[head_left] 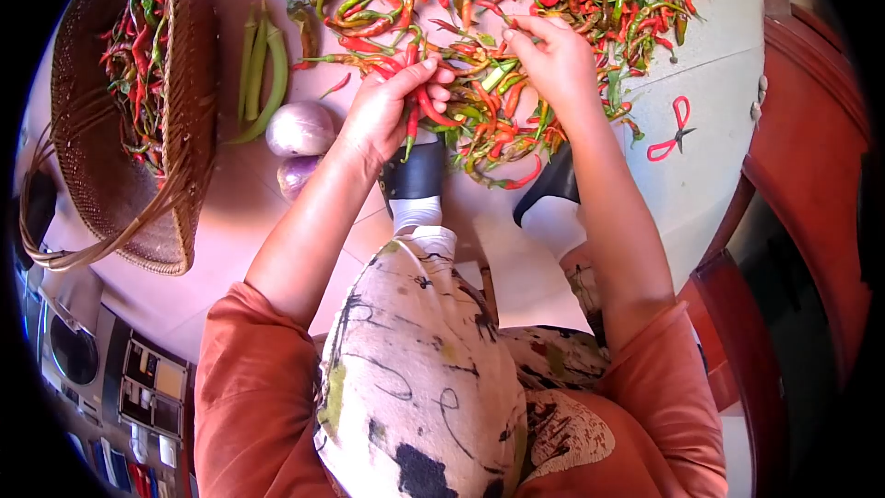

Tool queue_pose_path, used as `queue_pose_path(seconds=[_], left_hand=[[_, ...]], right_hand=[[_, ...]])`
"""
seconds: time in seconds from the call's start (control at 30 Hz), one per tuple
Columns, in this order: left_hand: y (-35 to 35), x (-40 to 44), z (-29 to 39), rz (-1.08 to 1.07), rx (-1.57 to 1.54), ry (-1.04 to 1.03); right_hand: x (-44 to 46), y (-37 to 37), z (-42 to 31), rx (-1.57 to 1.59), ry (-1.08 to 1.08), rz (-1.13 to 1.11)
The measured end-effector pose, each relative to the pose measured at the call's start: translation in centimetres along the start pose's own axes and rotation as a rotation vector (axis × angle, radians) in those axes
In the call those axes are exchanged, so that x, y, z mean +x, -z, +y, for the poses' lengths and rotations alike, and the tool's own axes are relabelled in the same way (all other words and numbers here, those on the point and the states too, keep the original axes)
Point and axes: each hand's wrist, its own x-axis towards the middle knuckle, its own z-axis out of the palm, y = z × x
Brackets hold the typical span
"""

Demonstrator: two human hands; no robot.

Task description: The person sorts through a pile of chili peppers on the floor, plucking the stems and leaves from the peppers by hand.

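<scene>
My left hand [392,111] is closed around several red chili peppers [412,134], whose tips hang below the fingers. Over the pile of red and green chilies [493,116] on the floor, my right hand [553,51] has its thumb and index finger pinched together at the pile's edge; what lies between them, if anything, is too small to name. More chilies [627,0] spread across the floor beyond both hands.
A woven basket [189,129] with chilies stands at the left. Beside it lie long green vegetables [272,83] and round purple-white vegetables [300,129]. Red-handled scissors [680,134] lie at the right, near red wooden furniture [802,157]. My shoes [412,171] are below the pile.
</scene>
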Motion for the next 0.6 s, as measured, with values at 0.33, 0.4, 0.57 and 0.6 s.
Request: queue_pose_path(seconds=[0.33,0.4,0.57,0.6], left_hand=[[-1.9,-0.1,-0.3,-0.110,-0.184,-0.031],[-0.7,0.4,-0.7,-0.107,-0.173,-0.051],[0.5,-0.8,0.6,-0.084,-0.127,-0.006],[0.2,-1.3,1.3,-0.046,-0.063,-0.041]], right_hand=[[-2.9,1.5,-4.1,0.422,-0.099,-0.282],[-3.0,1.7,-5.4,0.291,0.056,-0.346],[2.1,-0.4,-0.9,0.273,-0.097,-0.003],[3.0,-1.1,0.2,0.112,0.082,0.042]])
